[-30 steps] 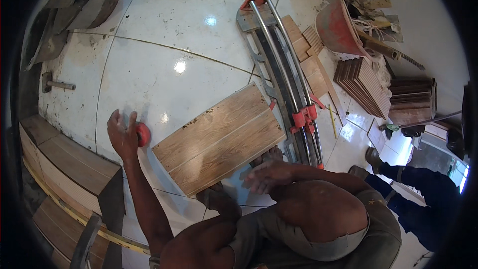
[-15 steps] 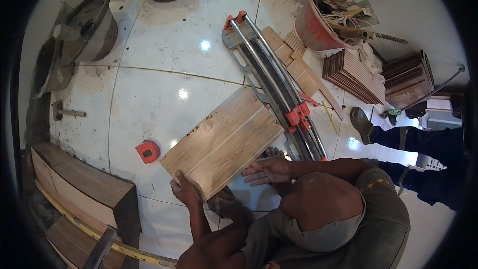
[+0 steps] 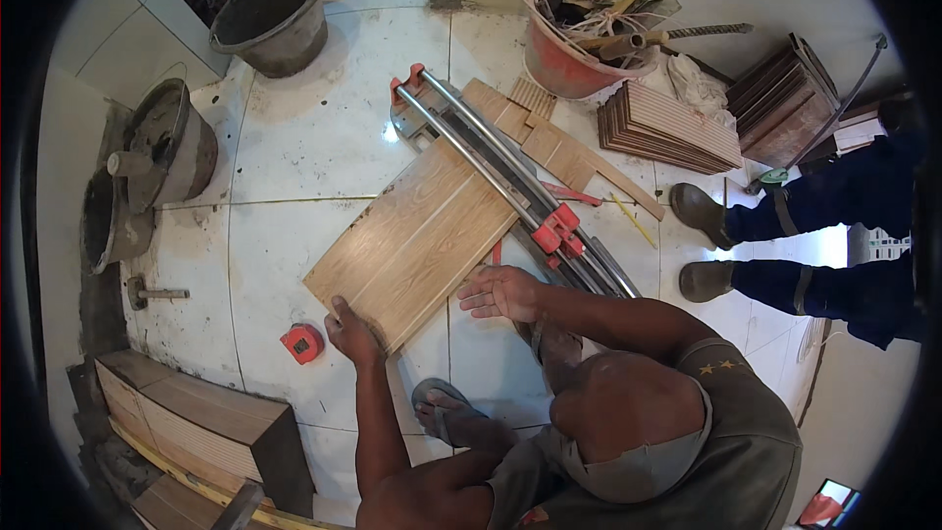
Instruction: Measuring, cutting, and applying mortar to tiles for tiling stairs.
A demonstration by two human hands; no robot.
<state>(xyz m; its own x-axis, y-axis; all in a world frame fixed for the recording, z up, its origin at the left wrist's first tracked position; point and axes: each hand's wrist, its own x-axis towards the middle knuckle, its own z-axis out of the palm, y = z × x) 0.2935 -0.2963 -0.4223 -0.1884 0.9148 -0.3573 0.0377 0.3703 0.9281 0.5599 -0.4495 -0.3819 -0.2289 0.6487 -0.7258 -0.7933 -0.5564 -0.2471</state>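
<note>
A wood-look tile lies at a slant on the floor, its far end beneath the twin steel rails of a tile cutter with a red sliding carriage. My left hand grips the tile's near left corner, thumb on top and the other fingers hidden below. Beside the tile's near right edge, my right hand is turned palm up, fingers stretched out, holding nothing. Whether its fingertips touch the edge I cannot tell. A red tape measure rests left of my left hand.
Mortar buckets stand far left, near a hammer. Stacked tiles sit near left. A red bucket of scraps, more tiles and tile offcuts lie far right. Another person's booted legs stand at right.
The tile has slid away from me, its far end now under the cutter's rails. My right hand has opened palm up by the edge. My view has shifted.
</note>
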